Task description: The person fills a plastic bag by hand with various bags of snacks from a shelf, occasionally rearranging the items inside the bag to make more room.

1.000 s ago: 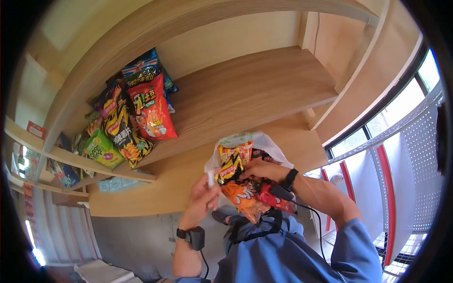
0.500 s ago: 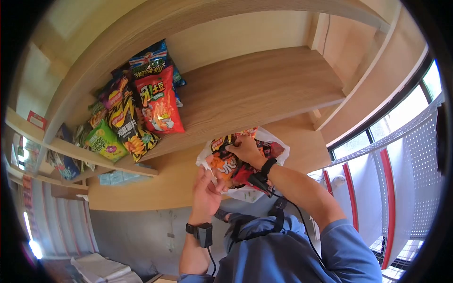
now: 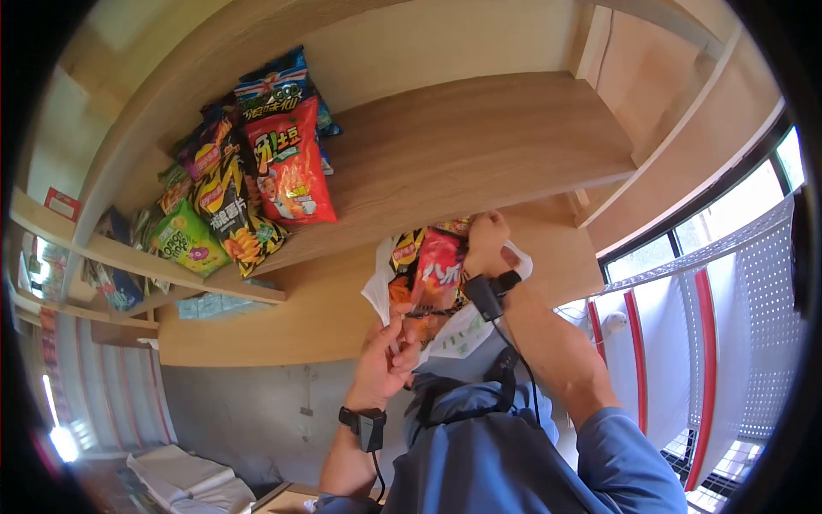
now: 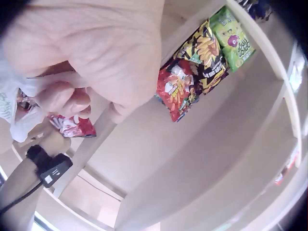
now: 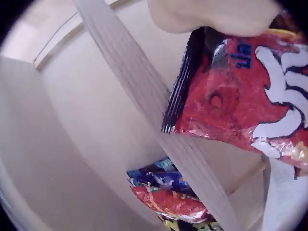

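Note:
A white plastic bag (image 3: 374, 289) with several snack packets sits at the counter's front edge. My left hand (image 3: 385, 360) pinches the bag's left rim with curled fingers; in the left wrist view that hand (image 4: 106, 48) has the film between thumb and fingers. My right hand (image 3: 490, 242) grips a red packet (image 3: 439, 267) with white lettering at its edge, over the bag. The right wrist view shows the packet (image 5: 226, 96) close up, below part of the hand (image 5: 216, 14); the fingertips are hidden. An orange packet (image 3: 400, 289) lies beside the red one.
On the wooden shelf (image 3: 479, 137) above, a red packet (image 3: 291, 167), a black packet (image 3: 229, 206) and a green packet (image 3: 187, 240) lean at the left. Pale blue packages (image 3: 214, 305) lie on the lower counter (image 3: 248, 338). A white rack with red strips (image 3: 709, 343) stands right.
My right hand has moved up from inside the bag, and the red packet now lies across the bag's opening. The left hand keeps hold of the rim. The head view has shifted slightly.

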### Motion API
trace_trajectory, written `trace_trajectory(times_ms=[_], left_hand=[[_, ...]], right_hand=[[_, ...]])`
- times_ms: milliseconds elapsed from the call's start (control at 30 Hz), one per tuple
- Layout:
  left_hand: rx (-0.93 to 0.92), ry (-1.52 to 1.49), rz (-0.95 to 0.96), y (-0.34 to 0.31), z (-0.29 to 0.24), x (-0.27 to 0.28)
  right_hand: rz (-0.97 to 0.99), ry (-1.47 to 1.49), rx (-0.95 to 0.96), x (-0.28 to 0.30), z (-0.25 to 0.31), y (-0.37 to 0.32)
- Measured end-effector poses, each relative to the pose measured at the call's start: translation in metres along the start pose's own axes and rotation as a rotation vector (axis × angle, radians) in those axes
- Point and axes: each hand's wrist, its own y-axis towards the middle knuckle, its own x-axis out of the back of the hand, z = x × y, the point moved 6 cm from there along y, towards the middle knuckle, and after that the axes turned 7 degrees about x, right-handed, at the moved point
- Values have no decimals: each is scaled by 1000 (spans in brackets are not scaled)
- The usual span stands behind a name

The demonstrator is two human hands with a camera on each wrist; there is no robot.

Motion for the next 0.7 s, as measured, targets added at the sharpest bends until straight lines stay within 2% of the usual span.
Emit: trace_trajectory(times_ms=[33,67,100,167,200,267,300,367,400,467,500,567,600,667,700], left_hand=[[24,13,13,0,1,-6],[31,16,16,-2,-2,-11],[-11,-16,-5,-4,-10,-15],[-51,-43,-18,-8,-26,-18],[-106,-11,-55,-11,-36,-15],[-189,7,-124,-16,-48,-4],[-191,2,-126,-19,-51,1],[-208,-54,-117,-25,-55,10],[-210,-58,-121,-28,-55,12],[-200,-75,-124,-28,-55,14],[-202,-77,-123,-27,-54,14],[-191,-79,-155,-22,-50,16],[-190,-76,-151,-20,-49,14],[-270,-20,-167,-20,-54,9],[-267,-21,-172,-22,-58,7]], right_hand=[[28,0,119,-4,-5,-7],[150,63,345,-15,20,-33],[143,62,346,0,25,-47],[733,-455,393,-8,25,-82],[731,-457,396,0,34,-86],[931,-641,247,11,35,-91],[935,-644,246,19,33,-83],[550,-600,701,44,64,-54],[556,-600,698,50,76,-46],[554,-873,1196,53,125,-48],[555,-873,1199,63,122,-39],[875,-1173,1096,74,81,-22],[869,-1174,1098,82,74,-12],[674,-1095,976,99,68,12],[677,-1096,970,90,85,5]])
